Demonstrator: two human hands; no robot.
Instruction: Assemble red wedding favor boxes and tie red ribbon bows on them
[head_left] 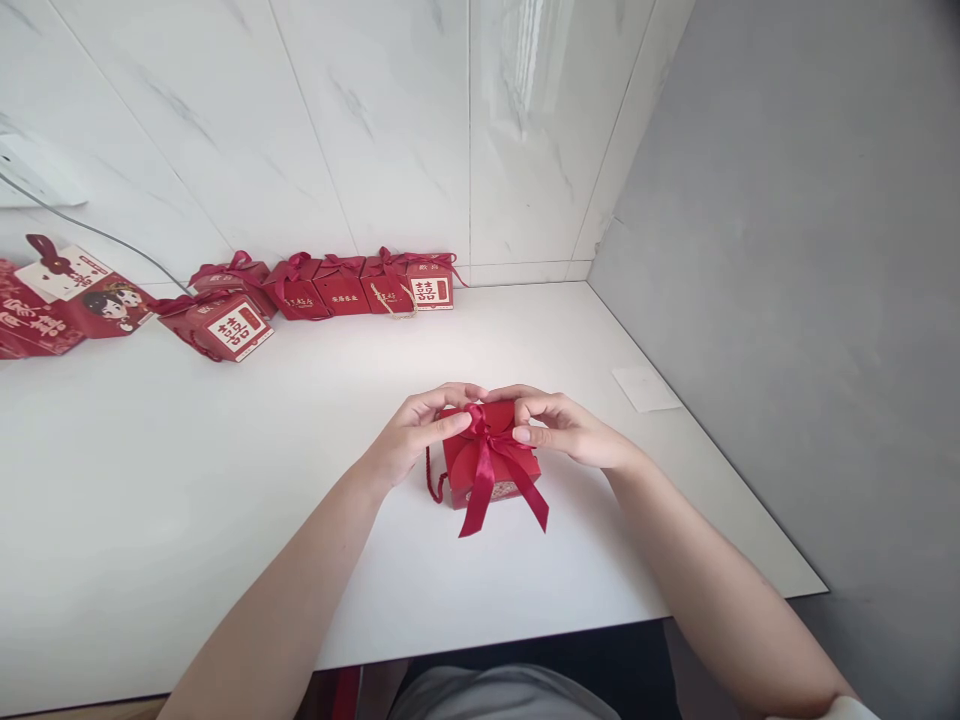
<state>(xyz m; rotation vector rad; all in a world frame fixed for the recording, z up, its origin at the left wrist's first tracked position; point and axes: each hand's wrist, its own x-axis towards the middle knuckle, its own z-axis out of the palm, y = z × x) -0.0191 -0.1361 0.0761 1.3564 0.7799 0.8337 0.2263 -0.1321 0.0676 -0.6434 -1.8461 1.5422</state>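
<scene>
A small red gift box (491, 468) sits on the white table (187, 480) in front of me. A red ribbon bow (487, 450) is tied on top, its tails hanging over the near side. A red cord handle loops off its left side. My left hand (416, 432) pinches the bow's left loop. My right hand (559, 425) pinches the right loop. Both hands rest against the box top.
A row of several finished red boxes with bows (360, 283) lines the marble wall at the back. One more box (225, 325) lies tilted at the left, beside red flat packaging (67, 295). A white paper slip (645, 388) lies near the grey right wall.
</scene>
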